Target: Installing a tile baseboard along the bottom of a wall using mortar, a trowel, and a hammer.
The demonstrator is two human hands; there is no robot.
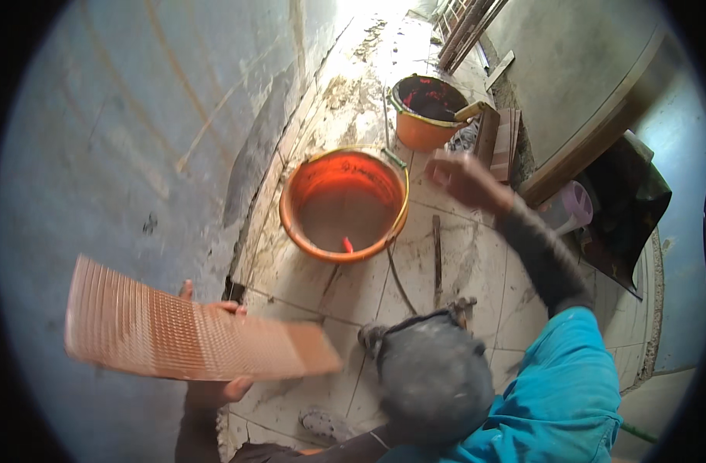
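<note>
Tile [183, 336] gripped by left hand [222, 392], ribbed face uncoated; near bucket [353, 171] holds grey mix [345, 220]; right hand [470, 182] blurred, we can't tell.

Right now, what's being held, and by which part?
A ribbed reddish-brown tile, by its middle, the left hand showing at both long edges. The right hand is too blurred to tell.

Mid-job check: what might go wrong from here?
The ribbed tile might slip: only the left hand seems to hold it. The front orange bucket stands open, partly filled, so a knock could spill it. The dark strip on the tiled floor could catch a foot.
</note>
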